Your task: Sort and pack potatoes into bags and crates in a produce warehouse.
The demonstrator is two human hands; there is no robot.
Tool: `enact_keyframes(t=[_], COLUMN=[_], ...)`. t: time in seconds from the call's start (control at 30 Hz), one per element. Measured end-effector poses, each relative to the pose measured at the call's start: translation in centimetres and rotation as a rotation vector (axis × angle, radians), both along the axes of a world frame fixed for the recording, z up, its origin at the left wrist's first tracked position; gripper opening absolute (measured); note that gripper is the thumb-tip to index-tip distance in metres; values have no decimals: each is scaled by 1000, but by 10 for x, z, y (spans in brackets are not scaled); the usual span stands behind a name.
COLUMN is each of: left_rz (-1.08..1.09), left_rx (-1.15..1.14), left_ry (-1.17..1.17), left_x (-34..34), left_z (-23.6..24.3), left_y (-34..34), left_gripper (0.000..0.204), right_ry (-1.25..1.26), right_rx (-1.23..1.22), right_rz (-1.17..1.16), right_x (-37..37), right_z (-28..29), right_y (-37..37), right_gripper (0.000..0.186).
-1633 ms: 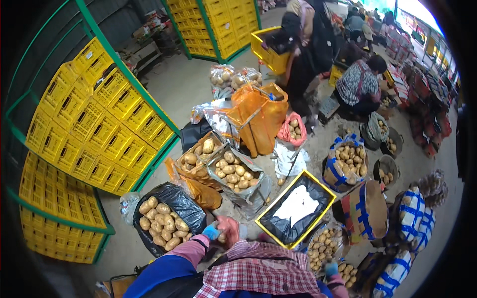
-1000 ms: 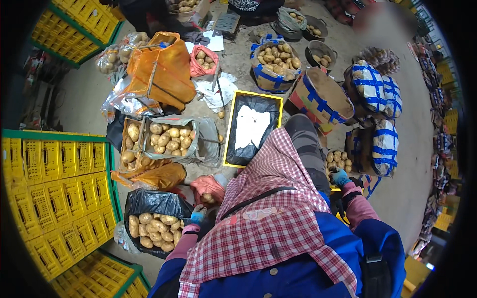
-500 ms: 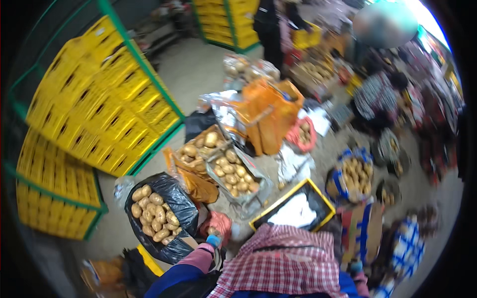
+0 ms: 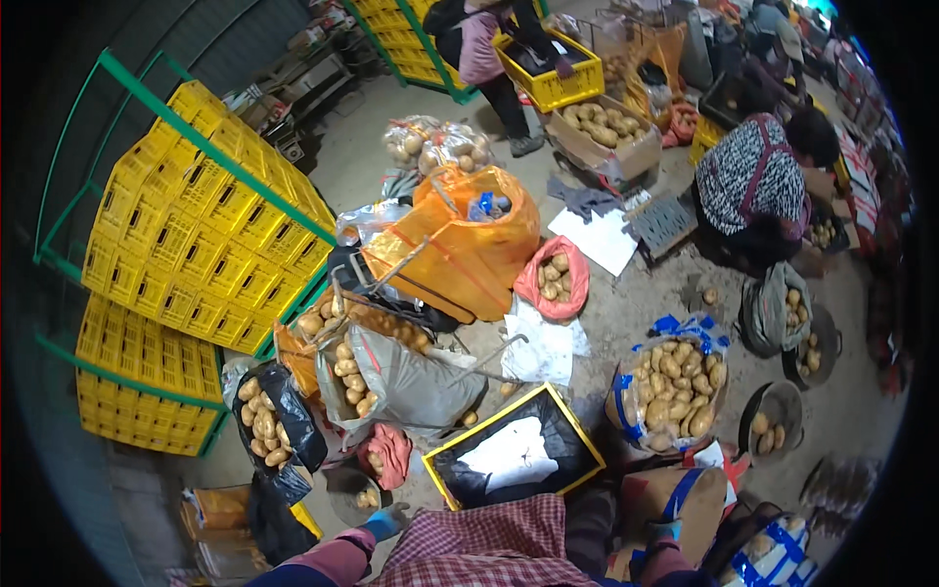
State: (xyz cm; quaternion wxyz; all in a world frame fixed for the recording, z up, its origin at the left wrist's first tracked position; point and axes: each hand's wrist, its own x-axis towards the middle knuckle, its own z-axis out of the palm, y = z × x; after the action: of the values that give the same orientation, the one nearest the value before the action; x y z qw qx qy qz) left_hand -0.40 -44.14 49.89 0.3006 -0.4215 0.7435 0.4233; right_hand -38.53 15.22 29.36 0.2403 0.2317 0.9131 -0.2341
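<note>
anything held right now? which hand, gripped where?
Can't be told. The left hand is beside the dark basin, the right hand at the blue-taped cardboard container; neither grip shows clearly.

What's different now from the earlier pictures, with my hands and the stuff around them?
Your left hand, earlier at the red bag, has moved back toward you, apart from it, near a dark basin. Your right hand is now by the taped carton; its grip is unclear. The white sheet stays in the yellow crate.
</note>
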Motion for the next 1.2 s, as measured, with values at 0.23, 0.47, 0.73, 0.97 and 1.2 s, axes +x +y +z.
enact_keyframes(t=[0.23, 0.47, 0.73, 0.97, 1.2], left_rz=[360, 488, 731, 929, 1513], left_rx=[208, 280, 152, 404, 434], left_ry=[43, 105, -312, -183, -19], left_x=[-89, -50, 26, 95, 33], left_z=[-4, -122, -245, -337, -397], left_y=[10, -7, 20, 13, 25], left_gripper=[37, 36, 56, 62, 27], right_ry=[-102, 13, 358, 83, 93], right_rx=[112, 311, -375, -238, -390], right_rz=[34, 339, 910, 692, 800], right_x=[-28, -10, -63, -83, -128], right_z=[147, 164, 76, -131, -196], right_y=[-16, -19, -254, -338, -342], right_gripper=[31, 57, 62, 67, 56])
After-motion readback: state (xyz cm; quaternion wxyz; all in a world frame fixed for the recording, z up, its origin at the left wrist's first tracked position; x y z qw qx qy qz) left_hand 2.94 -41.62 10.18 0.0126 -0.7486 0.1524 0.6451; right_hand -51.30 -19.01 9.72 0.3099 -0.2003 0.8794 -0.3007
